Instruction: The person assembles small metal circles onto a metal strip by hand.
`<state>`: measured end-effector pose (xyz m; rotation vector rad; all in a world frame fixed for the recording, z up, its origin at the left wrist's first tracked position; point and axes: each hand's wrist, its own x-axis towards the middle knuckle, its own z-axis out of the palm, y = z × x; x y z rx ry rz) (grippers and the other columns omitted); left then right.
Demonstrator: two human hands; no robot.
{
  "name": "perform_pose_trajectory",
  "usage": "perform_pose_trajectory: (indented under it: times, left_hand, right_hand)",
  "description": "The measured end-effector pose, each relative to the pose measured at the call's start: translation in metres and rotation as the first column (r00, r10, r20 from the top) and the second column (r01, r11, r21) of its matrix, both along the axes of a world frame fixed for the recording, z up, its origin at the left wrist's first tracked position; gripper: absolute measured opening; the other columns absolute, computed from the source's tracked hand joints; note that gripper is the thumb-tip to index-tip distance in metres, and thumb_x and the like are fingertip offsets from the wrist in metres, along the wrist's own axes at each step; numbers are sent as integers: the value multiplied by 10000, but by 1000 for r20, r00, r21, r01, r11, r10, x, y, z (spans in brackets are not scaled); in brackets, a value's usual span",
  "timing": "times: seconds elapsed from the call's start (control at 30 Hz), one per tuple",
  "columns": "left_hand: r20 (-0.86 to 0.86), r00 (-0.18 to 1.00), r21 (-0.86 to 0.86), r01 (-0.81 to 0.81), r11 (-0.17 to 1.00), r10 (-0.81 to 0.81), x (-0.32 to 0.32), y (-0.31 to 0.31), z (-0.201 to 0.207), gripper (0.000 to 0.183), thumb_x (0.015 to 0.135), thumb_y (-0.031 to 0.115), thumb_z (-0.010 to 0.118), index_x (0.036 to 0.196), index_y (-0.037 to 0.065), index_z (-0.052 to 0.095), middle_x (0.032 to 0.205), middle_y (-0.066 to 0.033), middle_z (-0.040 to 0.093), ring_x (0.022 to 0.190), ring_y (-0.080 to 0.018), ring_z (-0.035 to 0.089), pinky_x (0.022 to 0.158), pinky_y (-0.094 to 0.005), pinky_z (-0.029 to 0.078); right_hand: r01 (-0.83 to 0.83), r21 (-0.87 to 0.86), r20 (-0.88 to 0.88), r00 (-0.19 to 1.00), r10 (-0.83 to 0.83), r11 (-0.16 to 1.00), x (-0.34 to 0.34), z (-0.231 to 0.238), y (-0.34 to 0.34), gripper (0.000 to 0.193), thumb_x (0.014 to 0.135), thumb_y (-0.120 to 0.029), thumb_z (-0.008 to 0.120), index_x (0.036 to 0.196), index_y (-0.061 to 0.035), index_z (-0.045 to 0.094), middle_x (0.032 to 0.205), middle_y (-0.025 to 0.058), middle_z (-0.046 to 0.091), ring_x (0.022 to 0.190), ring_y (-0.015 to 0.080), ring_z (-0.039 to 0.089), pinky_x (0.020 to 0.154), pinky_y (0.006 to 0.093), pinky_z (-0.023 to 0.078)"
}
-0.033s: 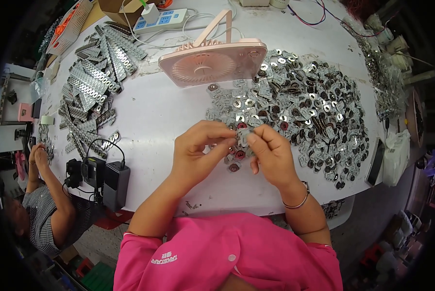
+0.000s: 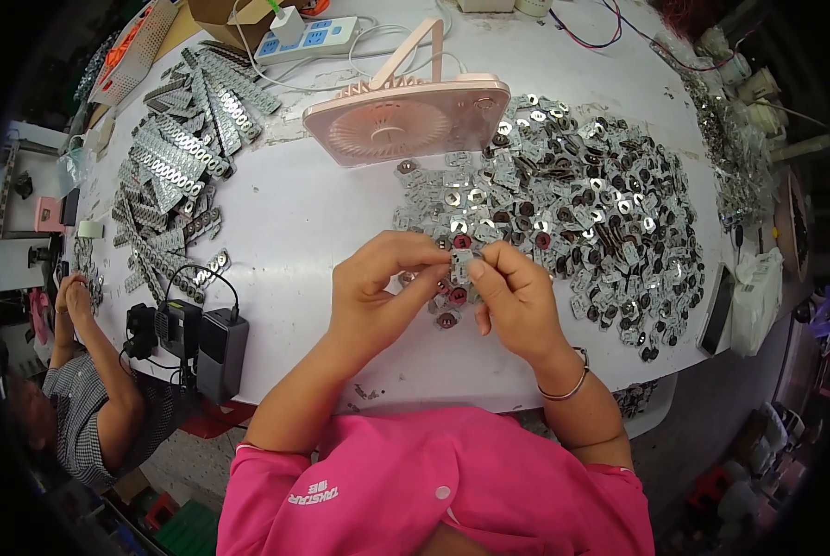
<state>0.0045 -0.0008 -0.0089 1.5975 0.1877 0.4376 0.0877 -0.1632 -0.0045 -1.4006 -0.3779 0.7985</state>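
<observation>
My left hand (image 2: 384, 278) and my right hand (image 2: 519, 295) meet in front of me, over the near left edge of a heap of small parts (image 2: 609, 222). Between their fingertips is a small flat grey part (image 2: 461, 267), and a dark red disc shows at its top end. My right thumb and forefinger pinch it from the right. The left thumb and forefinger close on its left edge. Several similar parts with red discs lie just under my hands, one of them a red-disc part (image 2: 446, 320) below the fingers.
A pink fan (image 2: 406, 120) stands beyond my hands. Perforated metal strips (image 2: 169, 162) are piled at the left, near black power adapters (image 2: 197, 334). A power strip (image 2: 308, 39) lies at the back. Another person's hands (image 2: 74, 295) work at far left. A white bag (image 2: 758, 301) hangs at right.
The small grey part has turned between my fingertips and now shows its flat face more plainly. Both hands keep nearly the same place.
</observation>
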Motion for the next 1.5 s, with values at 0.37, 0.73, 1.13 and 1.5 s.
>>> perform_pose_trajectory:
  times: [0.37,0.73,1.13,1.5]
  left_hand:
    - [132,990,371,-101,923,56,1,-4,7,224,753,-89,693,941,34,697,926,-87,675,796,-165,658,652,-255,523]
    - [112,991,421,-108,901,67,0,-7,5,240,755,-80,707,965,36,694,953,-105,675,799,-172,672,660,-254,542]
    - [-250,967,-262,-9,965,-59,-2,5,-1,144,857,3,683,1002,3,681,927,-45,691,839,-106,666,714,-251,560]
    - [-276,890,-416,229,880,-363,-2,18,15,189,881,2,650,1068,-6,679,948,-60,672,832,-129,671,734,-256,546]
  right_hand:
    - [68,45,-22,998,-67,997,-3,-1,4,194,981,-182,545,863,-29,551,633,-32,512,478,26,481,419,188,377]
    - [124,63,-106,987,-117,990,-6,-5,6,172,982,-147,532,867,-20,551,634,-27,507,479,31,493,407,192,409]
    - [1,-116,320,947,37,993,13,-4,-4,200,935,-166,634,1005,5,710,685,4,627,566,39,557,465,186,420]
    - [-197,-152,-75,979,188,968,15,9,-5,166,918,-161,647,940,-4,698,702,9,631,530,44,571,432,179,418]
